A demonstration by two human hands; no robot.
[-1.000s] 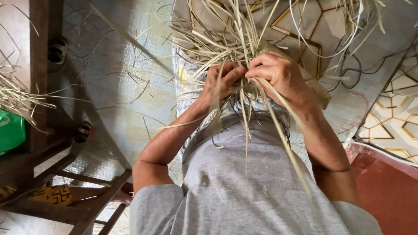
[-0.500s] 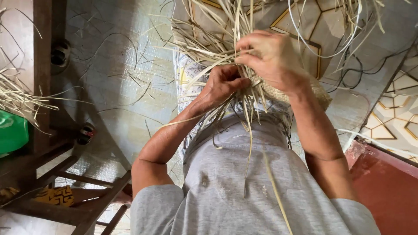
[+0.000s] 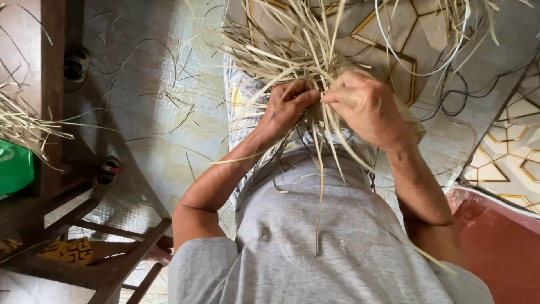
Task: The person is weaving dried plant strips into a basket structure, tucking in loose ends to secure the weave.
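Right hand [image 3: 368, 107] lower, pinching straw strips [image 3: 292, 53]

A home craft corner — patterned floor tiles [image 3: 509, 163], a woven floor mat [image 3: 140, 129], wooden furniture [image 3: 53, 90] — strewn with dry straw strips [image 3: 281, 50].

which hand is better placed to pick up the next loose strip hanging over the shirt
Probably left: the left hand has its fingers curled among the pale strips where the hanging ones start, while the right hand grips the woven bundle.
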